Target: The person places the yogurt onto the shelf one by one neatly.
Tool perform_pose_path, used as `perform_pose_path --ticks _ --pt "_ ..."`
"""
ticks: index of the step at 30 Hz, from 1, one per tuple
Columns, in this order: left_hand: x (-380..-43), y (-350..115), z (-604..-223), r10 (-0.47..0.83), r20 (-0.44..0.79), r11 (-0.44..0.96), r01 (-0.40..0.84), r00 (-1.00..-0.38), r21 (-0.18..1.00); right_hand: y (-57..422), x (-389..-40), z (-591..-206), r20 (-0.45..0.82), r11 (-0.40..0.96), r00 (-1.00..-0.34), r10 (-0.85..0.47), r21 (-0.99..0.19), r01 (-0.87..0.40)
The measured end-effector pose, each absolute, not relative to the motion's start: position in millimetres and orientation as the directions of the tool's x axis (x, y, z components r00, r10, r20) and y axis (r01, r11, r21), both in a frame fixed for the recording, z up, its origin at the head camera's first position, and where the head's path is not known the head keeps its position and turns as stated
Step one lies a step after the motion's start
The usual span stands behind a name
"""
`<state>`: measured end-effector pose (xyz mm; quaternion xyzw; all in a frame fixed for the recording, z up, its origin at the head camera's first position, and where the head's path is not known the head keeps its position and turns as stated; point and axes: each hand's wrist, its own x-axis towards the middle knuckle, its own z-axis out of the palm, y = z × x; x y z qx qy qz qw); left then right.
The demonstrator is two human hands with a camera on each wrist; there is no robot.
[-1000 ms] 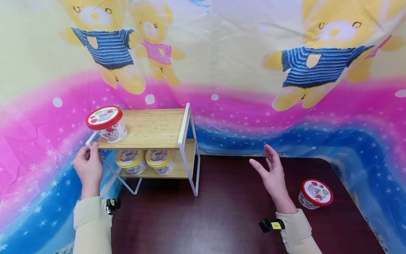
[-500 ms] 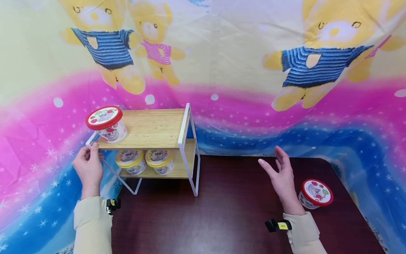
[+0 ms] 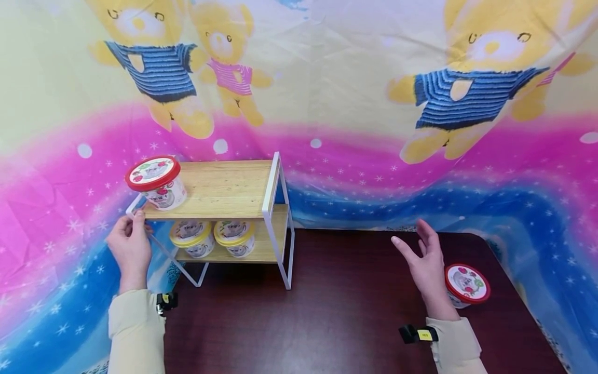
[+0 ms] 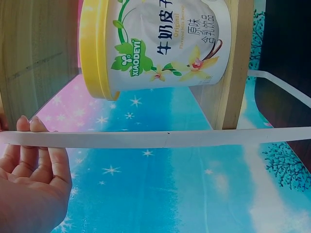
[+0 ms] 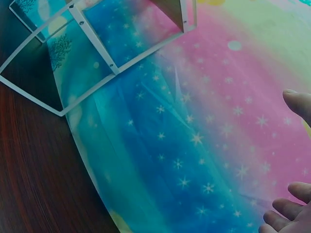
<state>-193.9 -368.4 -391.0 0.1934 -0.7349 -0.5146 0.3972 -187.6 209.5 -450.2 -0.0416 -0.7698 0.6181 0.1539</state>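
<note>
My left hand (image 3: pixel 132 249) grips the front left corner of a two-tier wooden shelf (image 3: pixel 224 187) with a white metal frame. In the left wrist view its fingers (image 4: pixel 41 165) reach behind a frame bar (image 4: pixel 165 139). Just above this hand, a red-lidded tub (image 3: pixel 156 182) stands on the top board. Two yellow-lidded tubs (image 3: pixel 191 238) sit side by side on the lower board. My right hand (image 3: pixel 425 270) is held over the table with thumb and fingers apart, holding nothing. Right beside it, partly hidden by it, another red-lidded tub (image 3: pixel 467 284) stands on the table.
The dark wooden table (image 3: pixel 327 322) runs from the shelf to a rounded corner at the right. Behind and at both sides hangs a cloth backdrop (image 3: pixel 345 171) printed with teddy bears. Each wrist wears a black strapped camera (image 3: pixel 416 334).
My right hand has moved rightward, closer to the red-lidded tub on the table, and overlaps its edge. The left hand, the shelf and the tubs have stayed in place.
</note>
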Motion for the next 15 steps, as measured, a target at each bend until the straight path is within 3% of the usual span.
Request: perform_pose_path --ticks 15 --pt "-194.2 -369.1 -392.1 -0.700 0.365 0.371 0.125 -0.614 0.920 231.4 -187.2 -457.0 0.142 0.232 -0.923 0.357 -0.971 -0.060"
